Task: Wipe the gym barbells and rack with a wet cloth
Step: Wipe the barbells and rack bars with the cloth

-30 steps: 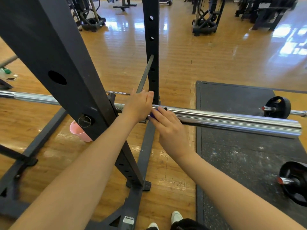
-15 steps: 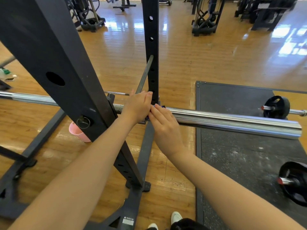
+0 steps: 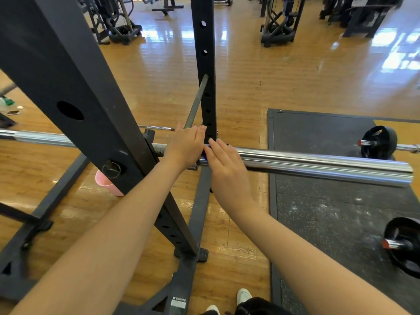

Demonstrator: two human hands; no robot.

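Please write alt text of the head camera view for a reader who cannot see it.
Two bare hands meet on a shiny chrome barbell resting across a black steel rack: the left hand and the right hand press a small blue cloth against it, above a wooden floor.

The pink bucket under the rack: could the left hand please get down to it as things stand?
Probably not directly: the pink bucket sits on the floor behind the slanted rack upright, which covers part of it, while the left hand rests up at the barbell.
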